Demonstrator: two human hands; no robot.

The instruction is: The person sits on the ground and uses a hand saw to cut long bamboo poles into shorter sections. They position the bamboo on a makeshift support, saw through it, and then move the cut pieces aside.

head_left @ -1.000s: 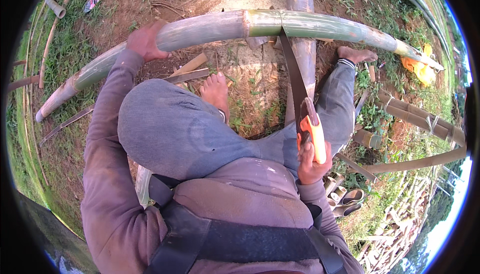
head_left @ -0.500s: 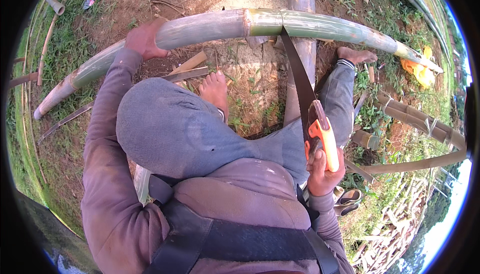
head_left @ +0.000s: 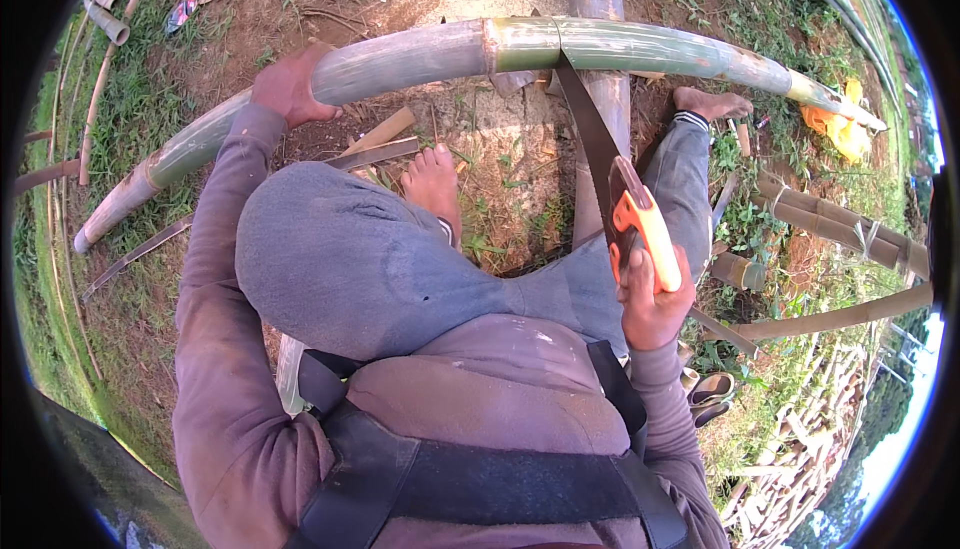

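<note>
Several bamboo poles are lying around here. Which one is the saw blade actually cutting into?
The long green bamboo pole crossing the top, steadied by the left hand. The saw in the right hand meets it; the others lie untouched.

This is an outdoor work yard for bamboo, in the countryside. The ground [head_left: 520, 164] is bare brown earth with patches of grass [head_left: 130, 119] and weeds. Long green bamboo poles [head_left: 600, 44] lie across it, and cut pieces [head_left: 105, 9] and split strips [head_left: 375, 154] are scattered around. At the right stand more poles [head_left: 840, 229], tied together, and a stack of cut wood [head_left: 810, 439].
</note>
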